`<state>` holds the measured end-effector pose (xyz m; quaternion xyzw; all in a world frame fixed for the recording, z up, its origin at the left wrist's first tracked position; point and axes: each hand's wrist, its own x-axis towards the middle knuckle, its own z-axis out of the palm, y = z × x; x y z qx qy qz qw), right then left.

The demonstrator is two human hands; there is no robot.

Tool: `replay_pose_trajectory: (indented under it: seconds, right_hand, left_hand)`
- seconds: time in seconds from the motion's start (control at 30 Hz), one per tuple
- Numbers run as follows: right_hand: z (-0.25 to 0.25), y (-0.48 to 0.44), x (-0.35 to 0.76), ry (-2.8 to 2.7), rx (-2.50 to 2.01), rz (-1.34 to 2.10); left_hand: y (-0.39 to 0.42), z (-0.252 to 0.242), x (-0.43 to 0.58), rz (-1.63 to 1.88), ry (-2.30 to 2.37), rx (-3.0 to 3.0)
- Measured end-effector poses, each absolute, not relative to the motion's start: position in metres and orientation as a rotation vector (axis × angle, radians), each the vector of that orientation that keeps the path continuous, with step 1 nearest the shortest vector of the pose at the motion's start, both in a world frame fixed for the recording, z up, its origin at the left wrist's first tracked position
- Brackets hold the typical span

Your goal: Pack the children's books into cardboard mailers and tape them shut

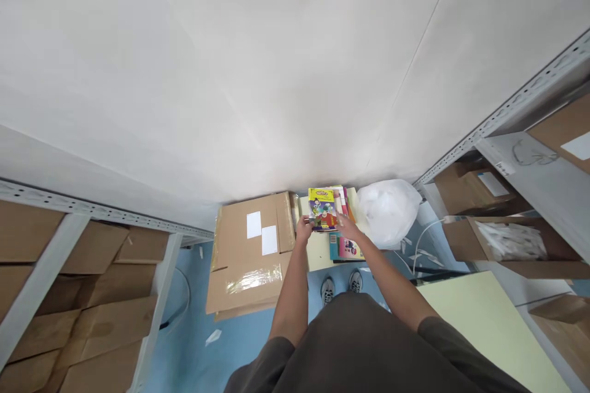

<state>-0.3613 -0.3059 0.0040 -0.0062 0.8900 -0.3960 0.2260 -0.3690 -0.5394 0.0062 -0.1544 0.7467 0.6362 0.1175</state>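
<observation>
While both arms reach down, left hand point(303, 230) and right hand point(346, 228) clasp a book point(322, 209) by its sides, beside a box point(249, 252).

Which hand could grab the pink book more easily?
Probably the right hand. It rests on the right edge of the yellow book, and the pink book lies just below it. The left hand is on the far side.
</observation>
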Motion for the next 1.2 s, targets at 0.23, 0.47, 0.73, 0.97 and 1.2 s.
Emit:
replay_pose_trajectory:
  seconds: [0.23,0.47,0.73,0.97,1.2]
  right_hand:
    - [0.050,-0.288,-0.327,2.249,0.336,-1.943]
    - [0.114,-0.226,-0.269,1.989,0.520,-2.435]
    - [0.146,-0.151,-0.150,1.791,0.642,-2.772]
    - [0.151,-0.075,0.026,1.703,0.972,-3.028]
    - [0.149,-0.018,0.195,1.682,1.228,-3.320]
  left_hand:
    - [-0.540,0.042,-0.354,2.125,1.779,-0.286]
    - [-0.472,0.086,-0.338,2.165,1.560,0.144]
    - [-0.371,0.124,-0.296,1.943,1.396,0.423]
    - [-0.223,0.126,-0.188,1.660,1.211,0.579]
    - [-0.088,0.121,-0.049,1.386,1.210,0.749]
